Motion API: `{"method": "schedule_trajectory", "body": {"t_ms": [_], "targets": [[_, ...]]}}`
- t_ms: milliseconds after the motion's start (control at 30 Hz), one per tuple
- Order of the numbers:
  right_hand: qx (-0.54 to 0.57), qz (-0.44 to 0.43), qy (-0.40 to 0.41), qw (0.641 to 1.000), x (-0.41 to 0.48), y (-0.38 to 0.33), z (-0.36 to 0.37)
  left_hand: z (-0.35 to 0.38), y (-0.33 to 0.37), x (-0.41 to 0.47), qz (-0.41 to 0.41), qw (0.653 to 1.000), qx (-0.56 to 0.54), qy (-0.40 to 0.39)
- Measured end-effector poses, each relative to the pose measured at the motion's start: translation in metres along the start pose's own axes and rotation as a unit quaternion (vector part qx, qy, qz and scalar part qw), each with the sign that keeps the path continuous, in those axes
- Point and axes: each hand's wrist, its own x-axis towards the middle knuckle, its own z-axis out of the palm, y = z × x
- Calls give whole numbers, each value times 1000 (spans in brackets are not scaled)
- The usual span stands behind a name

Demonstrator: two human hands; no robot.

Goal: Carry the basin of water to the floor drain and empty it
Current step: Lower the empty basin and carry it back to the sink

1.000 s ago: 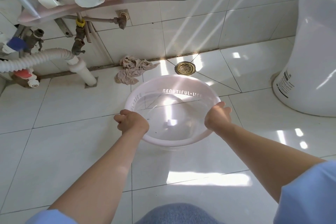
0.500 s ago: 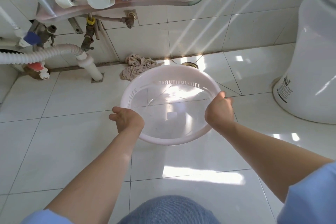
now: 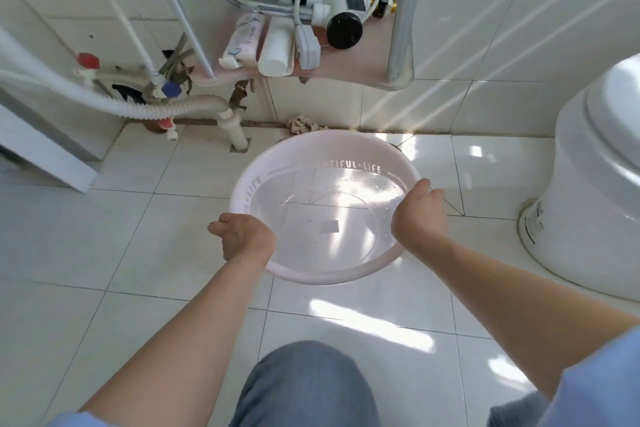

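A pale pink translucent basin (image 3: 332, 149) with clear water in it is held above the white tiled floor, roughly level. My left hand (image 3: 244, 236) grips its near-left rim and my right hand (image 3: 419, 218) grips its right rim. The far rim of the basin reaches almost to the wall base. The floor drain is hidden behind the basin; only dark grout lines show near the basin's far right edge.
A white toilet (image 3: 595, 184) stands at the right. A crumpled rag (image 3: 303, 125) lies at the wall base behind the basin. White drain pipe (image 3: 235, 128), corrugated hose (image 3: 166, 109) and valves sit at the left. A pink shelf (image 3: 346, 71) with bottles hangs above.
The basin has risen and moved toward the wall, now covering the brass drain and most of the rag. My view has tilted up, showing the shelf and the heater tap.
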Motion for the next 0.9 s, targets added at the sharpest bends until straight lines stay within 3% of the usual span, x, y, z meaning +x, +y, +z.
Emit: {"method": "schedule_trajectory", "body": {"t_ms": [600,900], "targets": [[-111,28,-91,989,-79,-46,-176,-148,43,-102,14,986,166,-21],[-157,-7,-90,984,-123,-83,-272,-243,65,-151,23,976,215,-40]]}}
